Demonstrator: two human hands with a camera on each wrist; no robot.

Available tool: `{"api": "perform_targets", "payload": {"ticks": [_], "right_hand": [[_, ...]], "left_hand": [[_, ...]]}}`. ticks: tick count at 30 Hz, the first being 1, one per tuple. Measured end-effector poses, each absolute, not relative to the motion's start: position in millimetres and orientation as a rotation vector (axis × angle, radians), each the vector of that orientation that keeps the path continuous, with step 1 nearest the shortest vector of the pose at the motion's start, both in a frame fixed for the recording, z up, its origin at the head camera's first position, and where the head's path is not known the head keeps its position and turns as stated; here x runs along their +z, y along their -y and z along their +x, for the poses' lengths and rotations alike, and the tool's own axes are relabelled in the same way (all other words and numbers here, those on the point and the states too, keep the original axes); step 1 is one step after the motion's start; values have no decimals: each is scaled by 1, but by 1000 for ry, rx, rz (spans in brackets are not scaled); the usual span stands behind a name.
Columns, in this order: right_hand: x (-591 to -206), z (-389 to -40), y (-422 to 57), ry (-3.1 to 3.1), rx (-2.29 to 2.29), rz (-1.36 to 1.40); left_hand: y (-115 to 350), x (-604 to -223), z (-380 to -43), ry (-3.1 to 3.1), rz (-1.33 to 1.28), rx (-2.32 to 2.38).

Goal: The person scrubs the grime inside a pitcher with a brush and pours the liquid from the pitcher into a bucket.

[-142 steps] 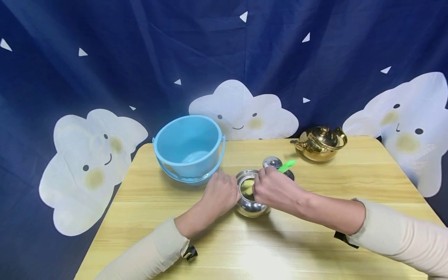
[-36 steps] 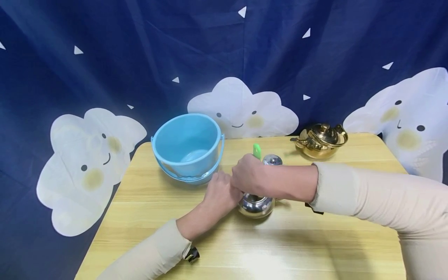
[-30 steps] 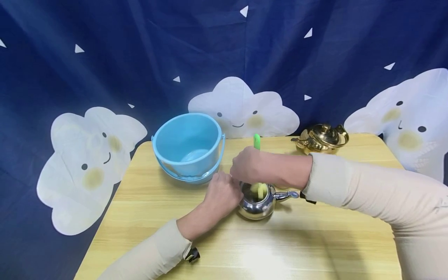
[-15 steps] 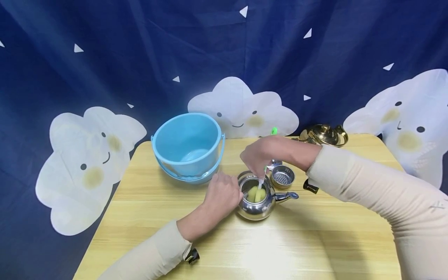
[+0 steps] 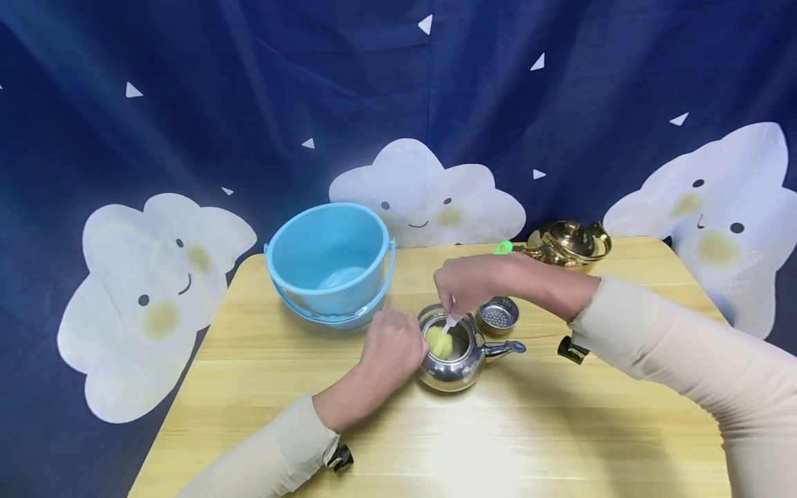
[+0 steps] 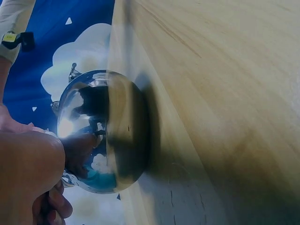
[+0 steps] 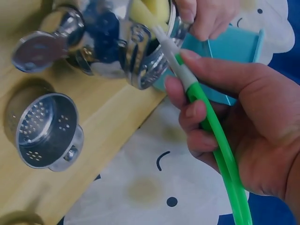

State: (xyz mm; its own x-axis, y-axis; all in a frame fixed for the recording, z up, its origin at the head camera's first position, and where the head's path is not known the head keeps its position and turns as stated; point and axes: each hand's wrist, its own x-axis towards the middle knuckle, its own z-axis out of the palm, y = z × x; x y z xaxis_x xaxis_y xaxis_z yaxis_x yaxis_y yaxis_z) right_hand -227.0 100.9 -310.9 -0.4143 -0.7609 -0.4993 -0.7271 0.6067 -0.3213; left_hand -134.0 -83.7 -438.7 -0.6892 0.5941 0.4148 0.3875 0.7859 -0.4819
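A shiny steel teapot (image 5: 451,377) stands lidless on the table, its spout pointing right. My left hand (image 5: 392,346) grips its handle on the left side; curled fingers (image 6: 58,204) show below the pot's body in the left wrist view. My right hand (image 5: 472,282) holds a sponge brush by its green handle (image 7: 220,136), pinched near the white neck. The brush's yellow sponge head (image 5: 441,342) is inside the pot's mouth, by the left wall. Beside the pot, to the right, sits a perforated steel strainer (image 5: 498,316).
A light blue bucket (image 5: 330,259) with a hanging handle stands at the back left. At the back right is a gold teapot (image 5: 569,243) with its lid on. A dark blue curtain with clouds hangs behind the wooden table (image 5: 280,387).
My right hand has moved from left of the pot's mouth to above it, tilting the brush, and the sponge has shifted to the left wall. My left hand stays on the handle.
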Motion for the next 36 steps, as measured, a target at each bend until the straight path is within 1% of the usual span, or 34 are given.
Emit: {"api": "perform_targets", "payload": {"ticks": [6,16,21,29,32,36], "right_hand": [[-317,-213,-109,-2393,-60,-1172],[-322,-188,-115,-2639,152,-1315],[-324,-175,-117,-2740,345,-1480],[-328,-156,-114,-2853,726,-1836],[-327,-150,-115,-2877,833,-1911],[-322,-144,-120,-2895,868,-1945]], "left_hand": [[83,-438,-134,2407,-736,517],[84,-438,-133,2411,-725,490],[84,-435,-133,2386,-718,484],[83,-435,-134,2298,-687,452],[83,-435,-134,2302,-688,459],[84,-435,-134,2304,-685,483]]}}
